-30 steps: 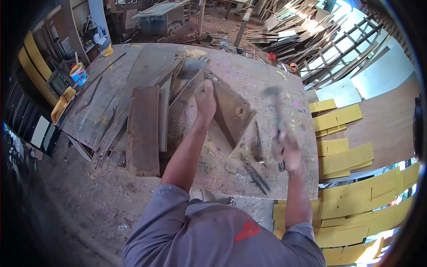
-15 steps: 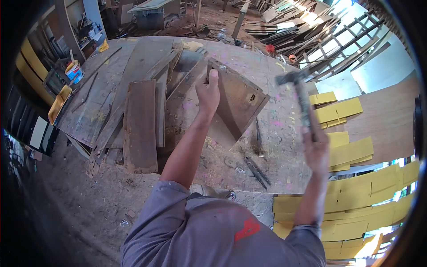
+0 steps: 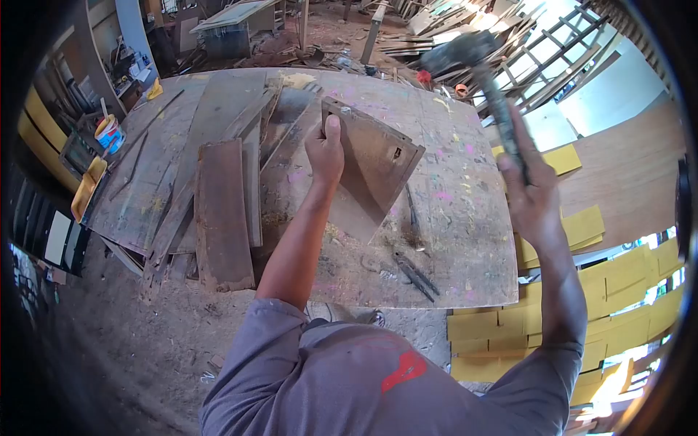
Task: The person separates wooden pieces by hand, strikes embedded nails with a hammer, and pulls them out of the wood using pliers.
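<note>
My left hand (image 3: 326, 150) grips the near-left edge of a worn wooden drawer (image 3: 378, 156), thumb on top, fingers hidden behind the board. The drawer stands tilted on the paint-stained worktable (image 3: 465, 240), with a small hole near its right corner. In my right hand (image 3: 534, 192) is a hammer (image 3: 502, 109), raised above the table's right side with its head up and apart from the drawer. A pair of pliers (image 3: 416, 276) lies near the front edge of the table. Just beyond it is a thin dark tool (image 3: 413, 218), perhaps a chisel.
Old wooden boards (image 3: 220, 214) are stacked on the table's left part. A paint bucket (image 3: 109, 134) and a yellow tray (image 3: 89, 189) sit at the far left. Yellow panels (image 3: 582, 229) lie to the right. Scrap wood (image 3: 443, 43) is piled behind.
My right hand has lifted the hammer higher and farther right, away from the drawer. The left hand keeps its hold on the drawer; the whole view has shifted slightly.
</note>
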### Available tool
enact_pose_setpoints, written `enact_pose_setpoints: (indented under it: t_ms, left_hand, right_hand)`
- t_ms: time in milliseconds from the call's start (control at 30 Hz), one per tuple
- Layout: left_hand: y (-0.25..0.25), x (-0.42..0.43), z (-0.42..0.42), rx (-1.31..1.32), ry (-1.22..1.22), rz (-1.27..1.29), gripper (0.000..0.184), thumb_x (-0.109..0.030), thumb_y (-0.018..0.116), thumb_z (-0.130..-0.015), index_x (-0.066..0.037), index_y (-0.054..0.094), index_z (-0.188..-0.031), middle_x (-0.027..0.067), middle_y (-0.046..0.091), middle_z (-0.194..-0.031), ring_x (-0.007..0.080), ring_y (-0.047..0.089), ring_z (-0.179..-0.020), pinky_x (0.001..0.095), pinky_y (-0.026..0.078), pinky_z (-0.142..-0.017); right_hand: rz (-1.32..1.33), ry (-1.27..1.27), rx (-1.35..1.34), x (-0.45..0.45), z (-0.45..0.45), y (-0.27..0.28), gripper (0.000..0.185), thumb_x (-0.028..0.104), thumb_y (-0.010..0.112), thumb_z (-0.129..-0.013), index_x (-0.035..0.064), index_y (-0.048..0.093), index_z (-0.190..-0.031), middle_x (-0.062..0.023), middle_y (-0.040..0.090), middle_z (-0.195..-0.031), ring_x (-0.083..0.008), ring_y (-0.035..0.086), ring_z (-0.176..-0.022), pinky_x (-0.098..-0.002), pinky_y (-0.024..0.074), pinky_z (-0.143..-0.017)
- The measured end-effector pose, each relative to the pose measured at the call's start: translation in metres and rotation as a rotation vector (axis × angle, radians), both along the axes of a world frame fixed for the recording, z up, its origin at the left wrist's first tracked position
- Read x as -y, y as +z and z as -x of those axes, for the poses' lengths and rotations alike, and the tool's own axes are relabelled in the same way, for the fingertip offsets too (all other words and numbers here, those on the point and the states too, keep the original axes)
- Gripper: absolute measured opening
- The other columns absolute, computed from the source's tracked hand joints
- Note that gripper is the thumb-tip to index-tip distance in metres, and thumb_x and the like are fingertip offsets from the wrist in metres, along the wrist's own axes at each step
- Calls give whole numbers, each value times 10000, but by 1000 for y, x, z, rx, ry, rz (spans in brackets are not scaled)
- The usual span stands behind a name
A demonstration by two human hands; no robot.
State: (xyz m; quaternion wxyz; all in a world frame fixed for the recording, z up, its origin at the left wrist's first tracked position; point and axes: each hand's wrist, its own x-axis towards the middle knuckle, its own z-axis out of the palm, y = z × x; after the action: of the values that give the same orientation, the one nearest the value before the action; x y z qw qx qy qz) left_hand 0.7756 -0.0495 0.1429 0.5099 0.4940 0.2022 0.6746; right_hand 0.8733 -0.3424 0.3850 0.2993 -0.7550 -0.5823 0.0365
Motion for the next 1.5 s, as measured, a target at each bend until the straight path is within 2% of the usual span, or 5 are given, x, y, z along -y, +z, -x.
enact_pose_setpoints:
  t_ms: [267,467,867,1133,1500]
  left_hand:
    - [4,5,1,1,-33,-13,502,-421,628,-1050,-17,594,-755,-68,501,-720,71,421,-697,301,351,-600]
    - [0,4,-3,-40,-7,-36,505,-437,646,-1038,-10,606,-771,-57,493,-701,73,420,-684,306,354,-592]
    - [-2,13,2,-108,-66,-65,422,-402,730,-995,-44,612,-806,-77,441,-702,60,384,-678,285,324,-579]
    - [3,23,5,-115,-36,-75,364,-340,788,-961,-44,626,-826,-77,466,-711,58,390,-671,273,342,-576]
    - [50,14,46,-267,-169,-157,399,-283,654,-1055,-20,601,-1350,33,652,-1144,100,566,-1012,258,460,-894]
  right_hand:
    - [-278,116,109,-11,-20,-23,541,140,597,-1035,195,482,-1561,-234,597,-1449,-387,636,-1285,-388,501,-1048]
    - [370,-6,90,-1,-12,22,529,173,612,-1059,128,486,-1570,-142,650,-1444,-190,614,-1260,-347,465,-1061]
    - [-397,-43,155,-65,-5,-12,500,225,592,-1081,152,497,-1566,-133,712,-1323,-167,655,-969,-358,551,-852]
    - [-81,201,194,-78,3,-3,527,199,592,-1060,254,479,-1572,-181,658,-1391,-334,688,-1209,-430,518,-1024]
    - [-162,-1,58,-20,-38,-55,524,214,640,-1035,173,516,-1542,-151,619,-1471,-297,616,-1318,-389,475,-1097]
